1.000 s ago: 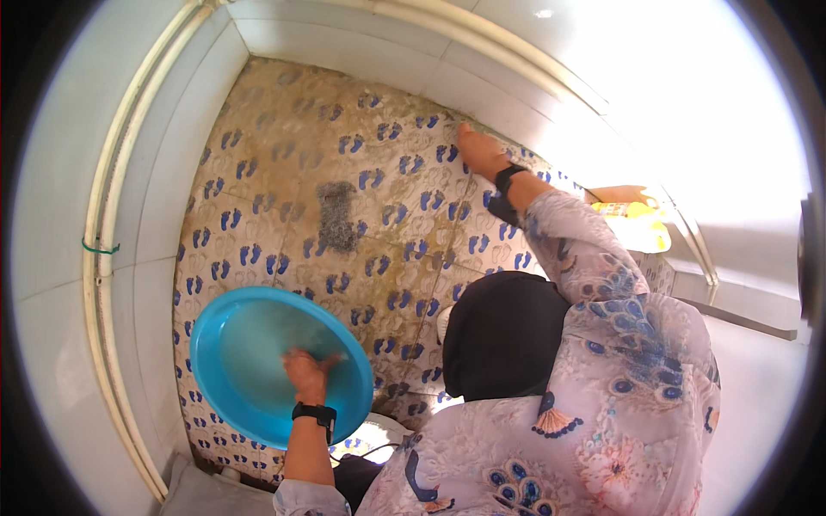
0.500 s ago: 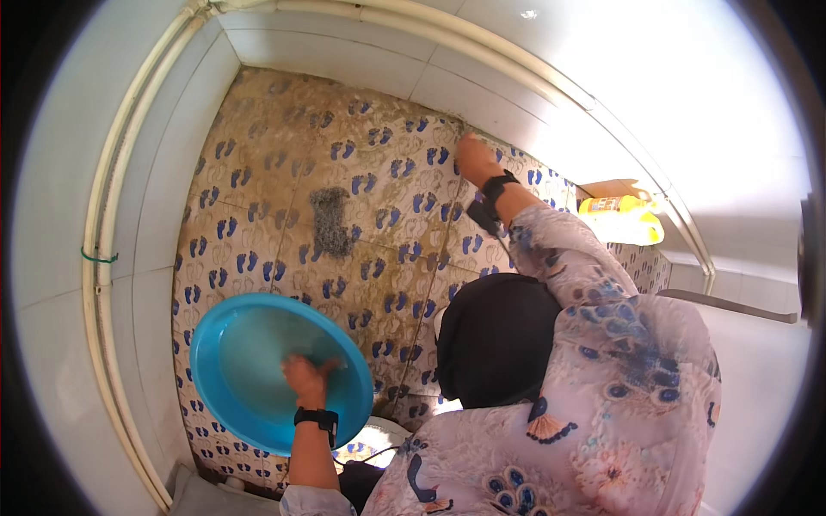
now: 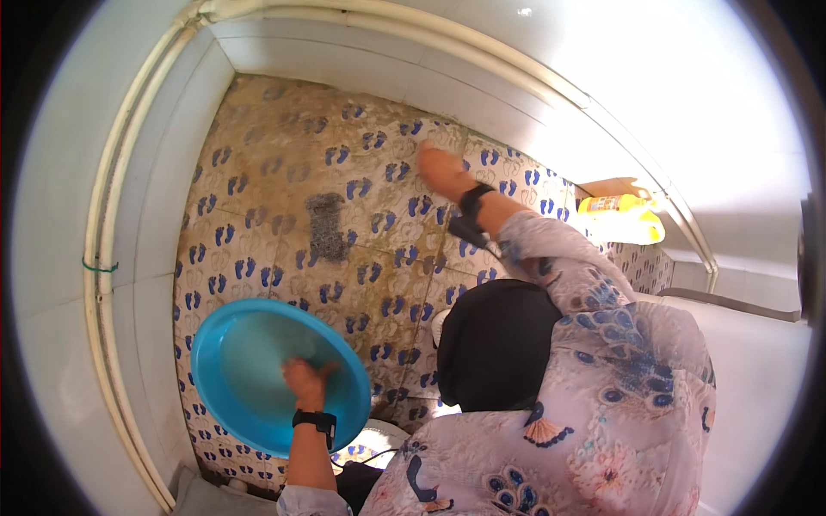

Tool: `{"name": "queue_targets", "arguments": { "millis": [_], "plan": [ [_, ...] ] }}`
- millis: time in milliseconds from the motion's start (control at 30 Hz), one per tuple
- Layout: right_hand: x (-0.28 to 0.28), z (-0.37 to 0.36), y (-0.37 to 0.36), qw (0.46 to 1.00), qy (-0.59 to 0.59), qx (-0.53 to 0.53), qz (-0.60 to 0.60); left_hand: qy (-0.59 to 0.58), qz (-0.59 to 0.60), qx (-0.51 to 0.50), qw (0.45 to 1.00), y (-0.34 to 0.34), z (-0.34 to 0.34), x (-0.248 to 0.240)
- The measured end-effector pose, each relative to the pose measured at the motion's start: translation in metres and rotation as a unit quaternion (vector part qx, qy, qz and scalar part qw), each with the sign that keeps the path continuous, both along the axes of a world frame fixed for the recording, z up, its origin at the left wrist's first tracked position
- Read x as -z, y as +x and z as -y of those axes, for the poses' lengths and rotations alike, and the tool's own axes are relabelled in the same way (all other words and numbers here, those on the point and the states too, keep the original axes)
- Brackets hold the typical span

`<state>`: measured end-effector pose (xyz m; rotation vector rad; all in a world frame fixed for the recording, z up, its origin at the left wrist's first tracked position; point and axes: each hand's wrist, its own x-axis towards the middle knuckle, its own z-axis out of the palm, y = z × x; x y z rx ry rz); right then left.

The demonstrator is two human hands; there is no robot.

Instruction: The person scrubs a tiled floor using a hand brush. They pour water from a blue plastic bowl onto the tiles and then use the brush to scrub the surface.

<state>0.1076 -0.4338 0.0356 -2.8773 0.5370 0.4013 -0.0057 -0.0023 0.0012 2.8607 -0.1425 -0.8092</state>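
Floor tiles (image 3: 258,193) printed with footprints are spreading out between pale walls (image 3: 155,215). The blue basin (image 3: 212,365) is sitting between seven and eight o'clock; we are judging it stiff, heavy with cloudy water (image 3: 245,357), slippery when wet, best gripped by opposite rims. Our left hand (image 3: 304,378) is reaching down into it, thumb apart, fingers hidden. Our right hand (image 3: 442,173) is extending toward twelve o'clock, low and blurred; we are not managing to tell its finger pose.

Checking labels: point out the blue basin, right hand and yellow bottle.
Blue basin (image 3: 206,365): head view, left side near the rim.
Right hand (image 3: 444,173): head view, middle of the hand.
Yellow bottle (image 3: 621,222): head view, middle of its body.
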Motion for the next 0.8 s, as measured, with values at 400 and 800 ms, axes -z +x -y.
{"name": "queue_targets", "arguments": {
  "millis": [400, 800],
  "plan": [
    [0.006, 0.032, -0.054, 0.995, 0.025, 0.097, -0.022, -0.016, -0.016, 0.014, 1.000, 0.001, -0.010, 0.004],
    [-0.020, 0.110, -0.185, 0.902, 0.287, 0.305, -0.105, -0.011, 0.013, 0.056, 0.998, -0.001, -0.004, -0.002]
  ]
}}
